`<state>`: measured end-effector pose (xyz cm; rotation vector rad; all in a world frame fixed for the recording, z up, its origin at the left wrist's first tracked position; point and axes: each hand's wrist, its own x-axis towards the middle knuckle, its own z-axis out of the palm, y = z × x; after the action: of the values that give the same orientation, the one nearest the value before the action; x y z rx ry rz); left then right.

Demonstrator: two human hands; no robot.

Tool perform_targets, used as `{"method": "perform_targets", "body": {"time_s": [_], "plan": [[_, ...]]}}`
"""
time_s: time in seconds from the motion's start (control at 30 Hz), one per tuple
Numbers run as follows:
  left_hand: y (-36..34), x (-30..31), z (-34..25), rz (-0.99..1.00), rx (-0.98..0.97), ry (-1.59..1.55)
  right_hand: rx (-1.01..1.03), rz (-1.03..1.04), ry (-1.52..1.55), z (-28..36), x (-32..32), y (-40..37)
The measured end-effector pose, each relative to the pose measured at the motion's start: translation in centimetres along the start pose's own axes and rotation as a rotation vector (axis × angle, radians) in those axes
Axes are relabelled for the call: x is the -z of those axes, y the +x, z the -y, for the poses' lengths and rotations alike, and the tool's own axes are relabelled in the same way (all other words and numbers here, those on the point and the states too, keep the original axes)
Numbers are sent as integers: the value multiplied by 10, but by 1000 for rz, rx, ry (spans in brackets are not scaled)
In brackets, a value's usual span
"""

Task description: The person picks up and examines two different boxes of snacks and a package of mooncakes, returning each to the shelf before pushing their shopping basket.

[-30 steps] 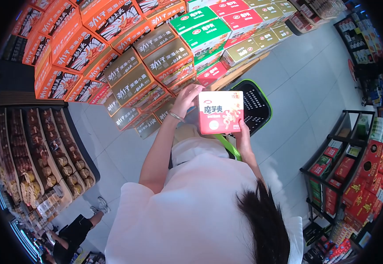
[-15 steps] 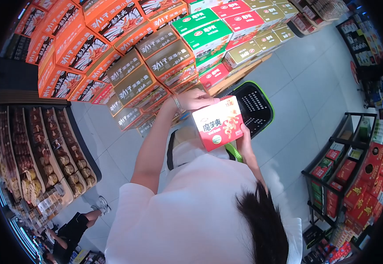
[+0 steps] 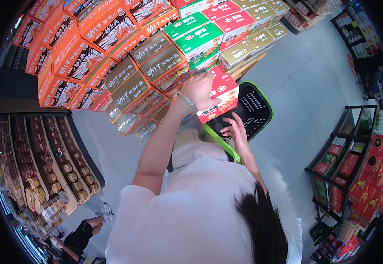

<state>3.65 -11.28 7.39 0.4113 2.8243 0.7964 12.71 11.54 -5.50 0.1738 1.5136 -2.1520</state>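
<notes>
My left hand (image 3: 198,93), with a bracelet at the wrist, is closed on a red and white box (image 3: 225,94) at the near edge of the stacked goods. The red top of the box faces up. Just below it is my right hand (image 3: 237,132), fingers spread and apart from the box. A black basket with a green rim (image 3: 268,103) is beyond my right hand, partly hidden by the box, and its green handle (image 3: 221,142) lies beside my waist.
Orange boxes (image 3: 108,31), brown boxes (image 3: 130,88) and green boxes (image 3: 199,38) are stacked ahead. Snack shelves (image 3: 46,158) stand left, a black rack (image 3: 332,176) right. Another person (image 3: 79,235) is at the lower left.
The box has moved away from my body toward the stack and tilted, so its red top shows. My right hand has let go of it and opened.
</notes>
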Motion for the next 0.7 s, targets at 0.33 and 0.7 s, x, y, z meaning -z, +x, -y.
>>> {"method": "perform_targets", "body": {"time_s": [0.33,0.7], "plan": [[60,-51,19,-209,312,291,119,-7,-531,2,-18,-22],[90,-67,26,-279,307,346,96,73,-900,16,-19,-28]]}}
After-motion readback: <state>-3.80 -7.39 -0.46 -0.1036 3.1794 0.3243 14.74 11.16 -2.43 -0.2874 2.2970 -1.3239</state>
